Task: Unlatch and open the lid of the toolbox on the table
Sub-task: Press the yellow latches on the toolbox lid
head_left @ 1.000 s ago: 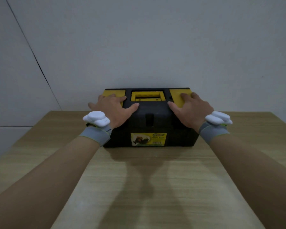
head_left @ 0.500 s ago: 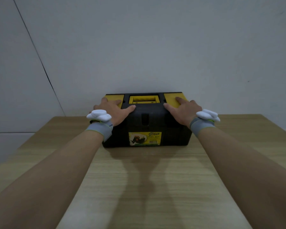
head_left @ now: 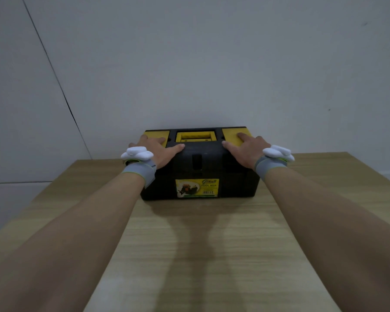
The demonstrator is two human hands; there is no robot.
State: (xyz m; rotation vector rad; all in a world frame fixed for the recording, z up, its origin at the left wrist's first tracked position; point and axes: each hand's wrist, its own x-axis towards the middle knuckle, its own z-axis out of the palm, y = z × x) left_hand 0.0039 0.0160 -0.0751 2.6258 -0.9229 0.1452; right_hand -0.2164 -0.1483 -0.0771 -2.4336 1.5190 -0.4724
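Note:
A black toolbox (head_left: 234,181) with a yellow label stands at the table's far edge against the wall, its lid down. The lid has a yellow handle (head_left: 196,136) in a middle recess and a yellow compartment cover at each end. A black latch (head_left: 197,162) sits at the front centre, flat against the box. My left hand (head_left: 160,150) lies flat on the lid's left end, thumb pointing toward the centre. On the right end my right hand (head_left: 248,152) lies the same way, index finger on the yellow cover. Neither hand touches the latch.
The wooden table (head_left: 196,255) stretches from me to the toolbox, with my two forearms over it. A plain grey wall (head_left: 212,64) rises right behind the box. Both wrists carry grey bands with white devices.
The toolbox now looks smaller and farther away, as the view has drawn back. Both hands rest on the same ends of the lid, and the lid is still down.

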